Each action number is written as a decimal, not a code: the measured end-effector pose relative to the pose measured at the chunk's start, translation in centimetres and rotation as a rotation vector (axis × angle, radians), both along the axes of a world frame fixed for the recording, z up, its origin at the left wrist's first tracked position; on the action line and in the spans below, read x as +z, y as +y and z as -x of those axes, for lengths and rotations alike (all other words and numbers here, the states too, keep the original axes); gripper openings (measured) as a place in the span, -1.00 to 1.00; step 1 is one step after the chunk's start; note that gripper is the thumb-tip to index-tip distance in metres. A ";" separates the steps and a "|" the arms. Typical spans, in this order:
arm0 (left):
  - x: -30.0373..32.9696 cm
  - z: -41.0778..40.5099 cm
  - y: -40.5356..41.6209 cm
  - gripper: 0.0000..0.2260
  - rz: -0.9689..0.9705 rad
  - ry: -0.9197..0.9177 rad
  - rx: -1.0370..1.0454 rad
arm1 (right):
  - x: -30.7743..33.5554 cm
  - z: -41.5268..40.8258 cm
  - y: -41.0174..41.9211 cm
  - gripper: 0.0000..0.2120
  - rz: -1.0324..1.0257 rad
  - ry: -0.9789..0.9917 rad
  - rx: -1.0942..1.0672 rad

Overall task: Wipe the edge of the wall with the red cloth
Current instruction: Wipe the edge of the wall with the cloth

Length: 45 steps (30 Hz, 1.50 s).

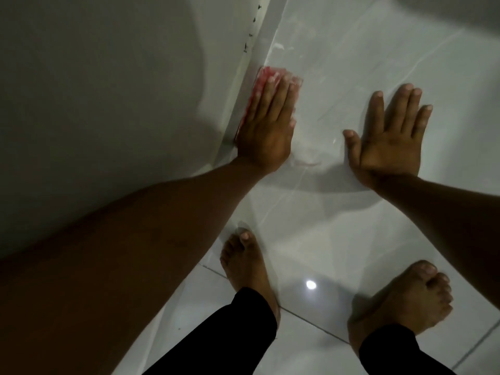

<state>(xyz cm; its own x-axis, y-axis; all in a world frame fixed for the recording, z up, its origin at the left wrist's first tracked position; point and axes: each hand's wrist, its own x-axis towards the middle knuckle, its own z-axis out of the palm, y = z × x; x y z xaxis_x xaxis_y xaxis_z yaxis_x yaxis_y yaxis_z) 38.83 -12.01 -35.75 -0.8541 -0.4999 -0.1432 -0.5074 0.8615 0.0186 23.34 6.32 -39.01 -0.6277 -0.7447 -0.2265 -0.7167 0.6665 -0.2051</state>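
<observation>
Wall (94,104): a plain grey face filling the side of the view left of the skirting; everything below is placed against its foot.
Floor (351,63): glossy pale tiles running right from the wall, bright enough to mirror a lamp; it takes the person's weight through both feet and one palm.
Skirting (244,77): the pale strip where wall meets floor, with small dark specks farther along it beyond the cloth; this looks to be the edge the task means, so the work probably heads that way.
Left hand (266,125): laid flat against the foot of the wall, fingers (273,93) straight and close together. It grips nothing; the open palm pins the cloth down, likely to spread pressure along the seam.
Right hand (389,142): well right of the wall, flat on the tile with fingers spread wide and empty, apparently a prop for the crouching body.
Feet (249,263): bare, planted on the floor away from the wall, nearer the camera than both hands.
Red cloth (266,74): trapped under the left hand, hard against the skirting, its blurred end showing past the fingertips. The blur suggests a stroke under way.
</observation>
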 end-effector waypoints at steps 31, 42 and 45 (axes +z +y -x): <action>-0.5 4.1 -2.8 -0.52 -0.085 0.065 -0.044 | -0.8 0.8 -1.5 -0.21 0.083 0.053 -0.017; -0.5 2.1 -1.5 -0.50 -0.082 0.143 -0.044 | -0.9 0.8 -1.5 -0.21 0.066 0.068 -0.024; -0.9 6.6 -5.0 -0.43 -0.023 0.039 -0.145 | -1.1 0.8 -1.6 -0.21 0.070 0.071 -0.028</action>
